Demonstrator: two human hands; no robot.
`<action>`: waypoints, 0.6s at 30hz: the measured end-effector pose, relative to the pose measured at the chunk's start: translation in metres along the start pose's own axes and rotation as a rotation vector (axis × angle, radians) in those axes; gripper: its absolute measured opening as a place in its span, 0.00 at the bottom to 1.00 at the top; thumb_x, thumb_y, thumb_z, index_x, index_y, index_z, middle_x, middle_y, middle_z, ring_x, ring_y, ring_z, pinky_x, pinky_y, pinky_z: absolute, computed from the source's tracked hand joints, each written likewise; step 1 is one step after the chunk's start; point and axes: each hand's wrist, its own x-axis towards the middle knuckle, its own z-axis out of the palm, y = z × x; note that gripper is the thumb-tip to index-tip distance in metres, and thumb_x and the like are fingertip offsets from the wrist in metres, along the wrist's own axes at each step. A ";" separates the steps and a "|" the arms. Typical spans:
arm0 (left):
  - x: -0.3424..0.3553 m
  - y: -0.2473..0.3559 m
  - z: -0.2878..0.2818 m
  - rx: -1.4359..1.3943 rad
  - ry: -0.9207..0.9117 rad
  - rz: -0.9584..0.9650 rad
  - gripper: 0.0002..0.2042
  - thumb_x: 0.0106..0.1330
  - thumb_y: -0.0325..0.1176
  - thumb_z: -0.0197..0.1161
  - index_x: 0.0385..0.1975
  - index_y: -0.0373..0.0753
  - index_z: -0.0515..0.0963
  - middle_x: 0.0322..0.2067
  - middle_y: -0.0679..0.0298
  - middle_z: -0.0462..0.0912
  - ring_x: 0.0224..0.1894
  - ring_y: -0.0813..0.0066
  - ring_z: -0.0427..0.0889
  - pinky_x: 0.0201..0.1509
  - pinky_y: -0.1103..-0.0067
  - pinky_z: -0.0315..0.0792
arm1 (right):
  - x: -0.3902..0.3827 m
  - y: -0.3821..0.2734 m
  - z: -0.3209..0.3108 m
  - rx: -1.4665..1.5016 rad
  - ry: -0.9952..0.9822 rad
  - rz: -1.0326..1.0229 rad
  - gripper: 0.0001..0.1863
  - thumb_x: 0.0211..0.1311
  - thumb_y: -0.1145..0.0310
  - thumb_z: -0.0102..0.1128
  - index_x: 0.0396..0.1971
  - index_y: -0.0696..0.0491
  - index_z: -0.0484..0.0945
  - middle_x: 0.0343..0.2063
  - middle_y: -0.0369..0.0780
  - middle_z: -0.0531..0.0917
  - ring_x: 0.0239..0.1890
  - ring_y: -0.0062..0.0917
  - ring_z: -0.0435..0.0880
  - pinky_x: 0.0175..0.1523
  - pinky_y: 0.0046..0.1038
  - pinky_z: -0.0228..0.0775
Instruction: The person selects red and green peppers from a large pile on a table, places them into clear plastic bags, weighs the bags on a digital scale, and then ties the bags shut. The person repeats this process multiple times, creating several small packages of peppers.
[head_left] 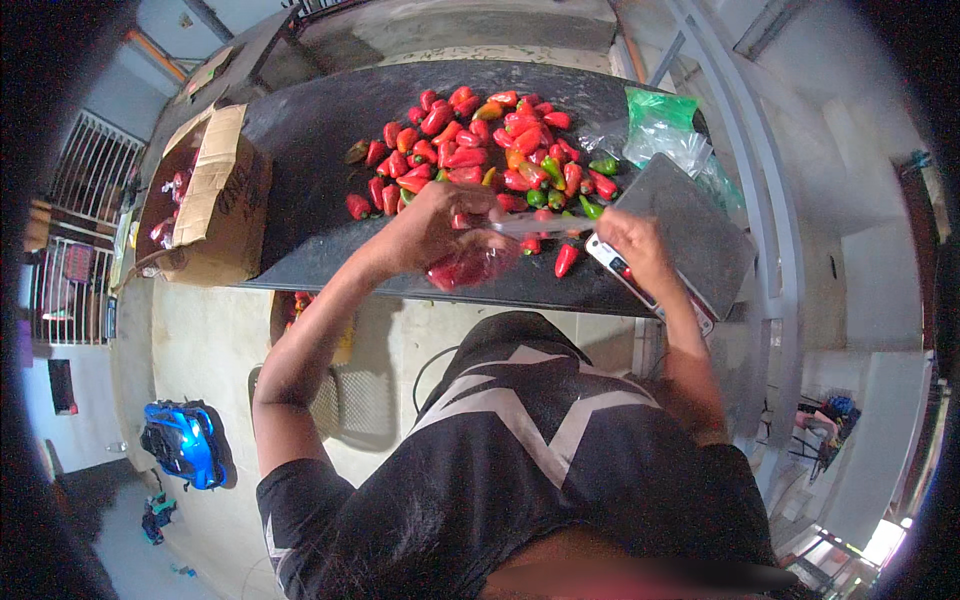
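My left hand [447,228] is closed around the gathered neck of a clear plastic bag [472,262] with red peppers in it. The bag hangs at the table's near edge. From there a strip of clear plastic [548,227] stretches taut to my right hand [632,240], whose fingers are closed on its end. Whether this strip is the bag's own mouth or a separate piece I cannot tell. Beyond my hands lies a heap of loose peppers [465,157], mostly red, with some green and orange ones. My right hand is over the corner of a scale [700,235] with a dark flat top.
On the dark table [320,140], an open cardboard box [215,220] holding bagged red peppers stands at the left. Green and clear plastic bags [665,130] lie at the far right, behind the scale. A single red pepper [566,261] rests near the front edge. Below are more peppers [297,305] in a container.
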 end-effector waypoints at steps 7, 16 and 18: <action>0.072 0.015 0.021 -0.925 0.419 0.106 0.07 0.63 0.33 0.65 0.35 0.36 0.79 0.34 0.68 0.82 0.36 0.84 0.77 0.44 0.83 0.71 | 0.072 0.045 0.075 1.131 0.135 -0.004 0.28 0.61 0.48 0.59 0.53 0.52 0.72 0.42 0.36 0.80 0.48 0.26 0.78 0.54 0.28 0.71; 0.083 -0.100 0.053 0.075 1.119 -0.222 0.08 0.57 0.31 0.67 0.27 0.32 0.79 0.29 0.55 0.82 0.31 0.62 0.82 0.36 0.73 0.73 | 0.084 0.051 0.165 0.167 0.239 -0.080 0.11 0.70 0.64 0.49 0.32 0.56 0.74 0.25 0.31 0.77 0.25 0.16 0.72 0.31 0.21 0.66; 0.069 -0.107 0.067 0.179 1.104 -0.350 0.08 0.54 0.31 0.67 0.28 0.33 0.79 0.28 0.53 0.80 0.31 0.55 0.80 0.37 0.70 0.72 | 0.069 0.036 0.154 0.089 0.152 -0.059 0.11 0.69 0.67 0.47 0.30 0.58 0.72 0.22 0.37 0.76 0.23 0.23 0.71 0.32 0.27 0.67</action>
